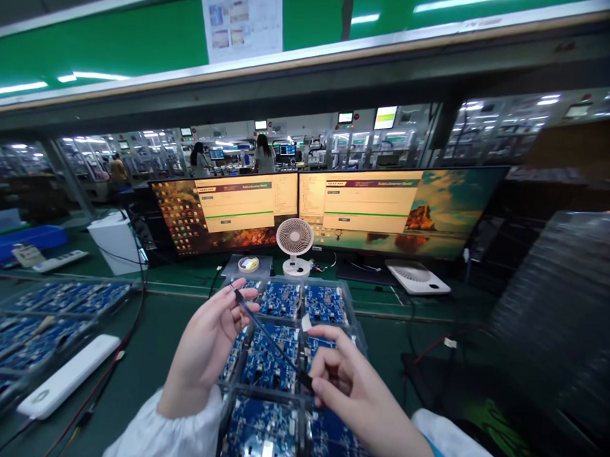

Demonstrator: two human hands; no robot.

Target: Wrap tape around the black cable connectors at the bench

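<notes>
A thin dark cable (271, 338) with black ends runs slantwise between my two hands, above a clear tray (359, 324) of blue circuit boards (275, 357). My left hand (214, 335) pinches the cable's upper end between thumb and fingertips, the other fingers loosely curled. Lower down, my right hand (342, 373) has thumb and fingers closed on the black connector (306, 380) at the other end. Its index finger stretches forward, its tip beside a small white tag (306, 322). Whether the tag is attached to the cable, I cannot tell.
Behind the tray stand a small white fan (294, 238) and two monitors (225, 212). Another tray of boards (56, 320) and a white power-bank-like device (69, 377) lie left. Stacked clear trays (562, 317) rise at right. A shelf (310, 75) crosses overhead.
</notes>
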